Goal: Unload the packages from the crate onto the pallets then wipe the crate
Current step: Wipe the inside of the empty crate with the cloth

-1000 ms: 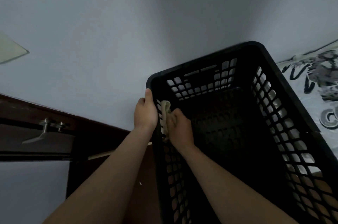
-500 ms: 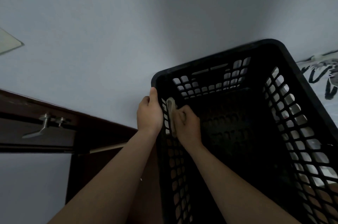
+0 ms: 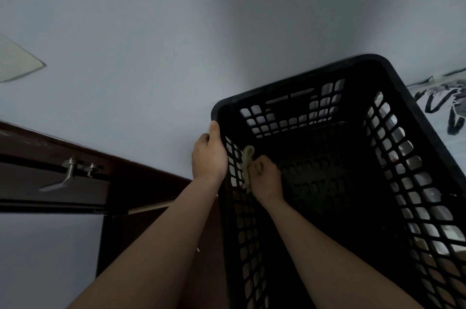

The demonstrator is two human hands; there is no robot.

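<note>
A black perforated plastic crate [image 3: 297,86] fills the right half of the head view, its open inside facing me and holding nothing I can see. My left hand [image 3: 209,156] grips the crate's left rim from outside, thumb along the edge. Inside the crate, my right hand [image 3: 264,177] holds a pale crumpled cloth [image 3: 247,159] against the inner face of the left wall. No packages or pallets are in view.
A pale wall [image 3: 176,43] lies behind the crate. A dark wooden door [image 3: 50,177] with a metal lever handle [image 3: 68,175] is at the lower left. A black-and-white printed fabric [image 3: 443,104] shows at the right edge.
My right hand with the cloth has slid a little down the crate's left wall. The crate has shifted slightly right in view. The left hand keeps its grip on the rim.
</note>
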